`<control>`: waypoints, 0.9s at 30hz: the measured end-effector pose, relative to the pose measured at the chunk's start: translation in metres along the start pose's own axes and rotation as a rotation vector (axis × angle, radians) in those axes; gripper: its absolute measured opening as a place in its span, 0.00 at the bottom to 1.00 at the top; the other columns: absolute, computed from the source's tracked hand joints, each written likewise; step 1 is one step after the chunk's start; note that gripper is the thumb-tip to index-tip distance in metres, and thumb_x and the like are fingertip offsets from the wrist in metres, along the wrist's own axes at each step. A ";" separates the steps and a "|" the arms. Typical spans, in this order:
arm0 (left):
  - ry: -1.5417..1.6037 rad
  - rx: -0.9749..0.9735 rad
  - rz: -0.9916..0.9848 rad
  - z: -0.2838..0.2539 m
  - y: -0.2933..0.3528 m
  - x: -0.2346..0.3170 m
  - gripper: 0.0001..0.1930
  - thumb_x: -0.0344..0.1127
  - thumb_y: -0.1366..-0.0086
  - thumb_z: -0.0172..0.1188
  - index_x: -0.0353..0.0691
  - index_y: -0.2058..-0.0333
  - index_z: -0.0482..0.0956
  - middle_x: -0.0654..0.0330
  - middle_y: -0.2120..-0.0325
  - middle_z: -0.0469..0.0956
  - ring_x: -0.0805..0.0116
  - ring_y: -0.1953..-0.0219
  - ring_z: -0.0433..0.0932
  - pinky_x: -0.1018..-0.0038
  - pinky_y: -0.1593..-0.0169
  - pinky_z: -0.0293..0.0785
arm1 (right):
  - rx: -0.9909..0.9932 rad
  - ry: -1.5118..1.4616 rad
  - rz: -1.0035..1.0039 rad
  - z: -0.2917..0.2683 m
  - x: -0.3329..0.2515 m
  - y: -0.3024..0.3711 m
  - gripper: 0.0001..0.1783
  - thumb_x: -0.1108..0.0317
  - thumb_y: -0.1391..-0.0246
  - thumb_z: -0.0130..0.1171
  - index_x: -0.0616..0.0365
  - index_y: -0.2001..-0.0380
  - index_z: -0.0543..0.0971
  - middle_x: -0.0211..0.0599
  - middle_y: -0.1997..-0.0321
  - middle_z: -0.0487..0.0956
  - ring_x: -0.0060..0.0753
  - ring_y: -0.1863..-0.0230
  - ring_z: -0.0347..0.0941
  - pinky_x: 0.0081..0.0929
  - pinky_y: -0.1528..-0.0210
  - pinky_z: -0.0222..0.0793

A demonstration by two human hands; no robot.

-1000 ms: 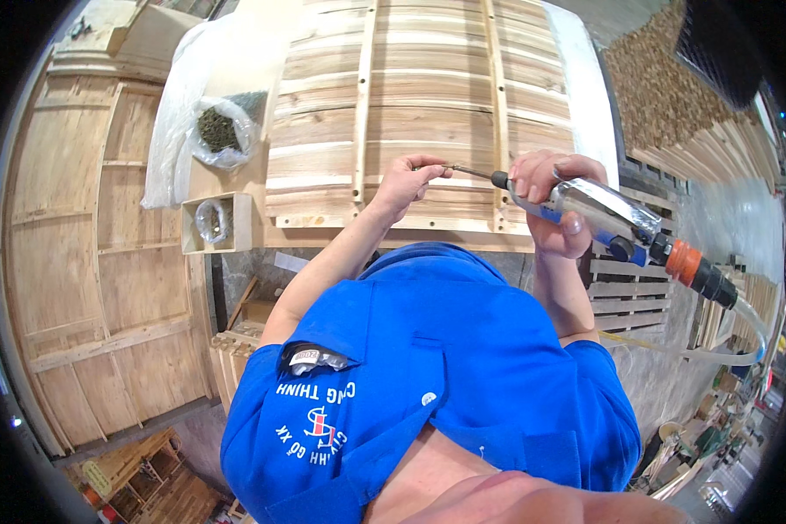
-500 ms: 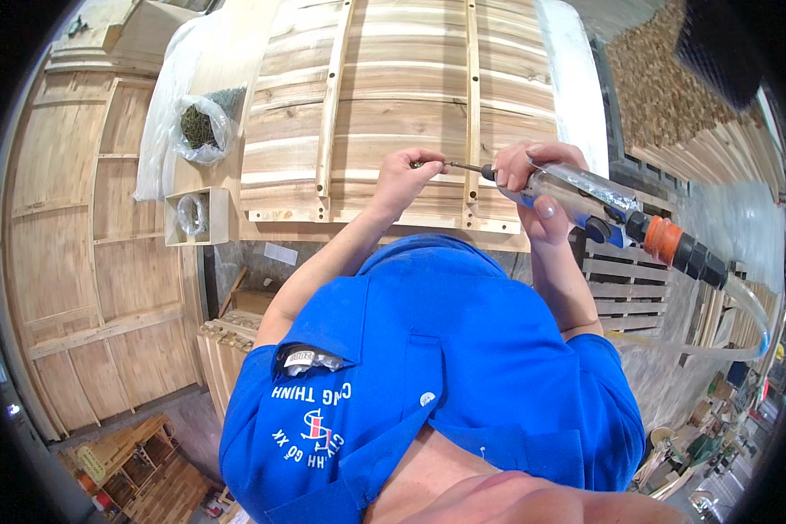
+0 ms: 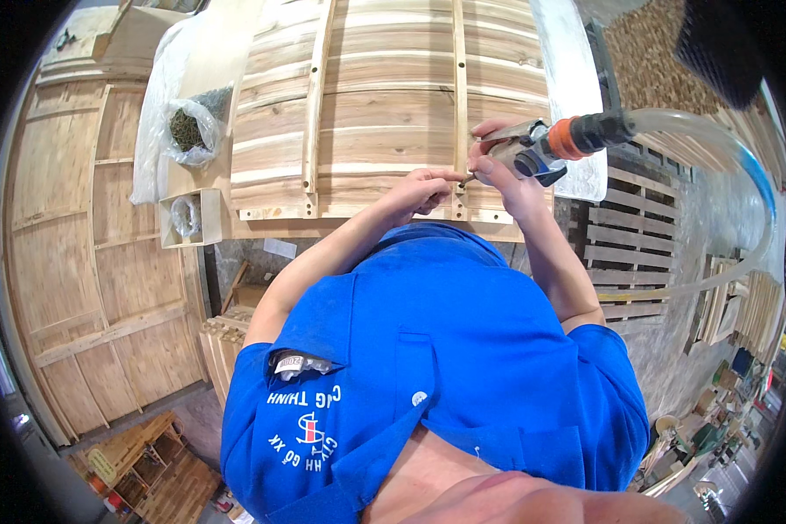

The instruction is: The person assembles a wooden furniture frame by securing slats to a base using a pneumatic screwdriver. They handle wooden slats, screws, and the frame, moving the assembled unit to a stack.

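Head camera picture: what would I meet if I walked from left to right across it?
Big wooden panel, small open wooden box, left hand, right hand, slatted wooden pallet.

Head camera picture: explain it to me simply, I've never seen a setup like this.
There is no robot here: these are a person's bare hands. A wide fisheye camera on the person's head looks down, so straight edges bend near the rim and the blue shirt fills the lower part.

In front lies a wooden panel with two long strips running away from the person. To its left are a clear plastic bag with dark contents and a small open wooden box.

The right hand grips a power tool with a clear hose. The left hand reaches a finger to the tool's tip, near the right strip; whether it pinches anything is too small to tell.
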State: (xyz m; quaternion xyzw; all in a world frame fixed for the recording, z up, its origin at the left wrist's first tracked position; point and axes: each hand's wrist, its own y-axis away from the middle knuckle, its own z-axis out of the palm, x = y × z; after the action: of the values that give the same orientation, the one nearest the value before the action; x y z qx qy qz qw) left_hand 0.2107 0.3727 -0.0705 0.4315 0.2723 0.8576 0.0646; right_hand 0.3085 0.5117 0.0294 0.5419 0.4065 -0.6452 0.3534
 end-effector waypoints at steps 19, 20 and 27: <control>-0.921 0.464 0.617 -0.036 -0.097 -0.009 0.38 0.40 0.48 0.58 0.39 0.41 0.51 0.45 0.64 0.76 0.47 0.60 0.74 0.59 0.58 0.69 | -0.019 -0.032 0.161 -0.010 0.058 -0.005 0.18 0.66 0.61 0.68 0.59 0.65 0.76 0.30 0.67 0.77 0.19 0.65 0.72 0.23 0.60 0.69; -0.904 0.453 0.664 -0.030 -0.107 0.003 0.35 0.41 0.45 0.56 0.39 0.41 0.53 0.48 0.65 0.76 0.52 0.61 0.75 0.63 0.58 0.70 | -0.004 0.025 0.162 -0.016 0.074 -0.003 0.18 0.65 0.62 0.69 0.58 0.66 0.77 0.31 0.65 0.78 0.20 0.64 0.72 0.23 0.60 0.69; -0.121 0.365 0.144 0.036 -0.122 0.044 0.26 0.55 0.33 0.37 0.41 0.69 0.78 0.61 0.73 0.78 0.71 0.68 0.76 0.72 0.60 0.73 | 0.026 0.029 -0.031 -0.044 0.041 -0.018 0.18 0.67 0.62 0.64 0.60 0.65 0.75 0.31 0.75 0.75 0.18 0.73 0.69 0.20 0.68 0.67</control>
State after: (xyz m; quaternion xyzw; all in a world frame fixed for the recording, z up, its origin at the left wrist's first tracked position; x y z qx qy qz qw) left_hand 0.1964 0.5055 -0.0853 0.5052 0.3874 0.7688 -0.0599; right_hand 0.3039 0.5582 -0.0118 0.5496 0.4115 -0.6478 0.3302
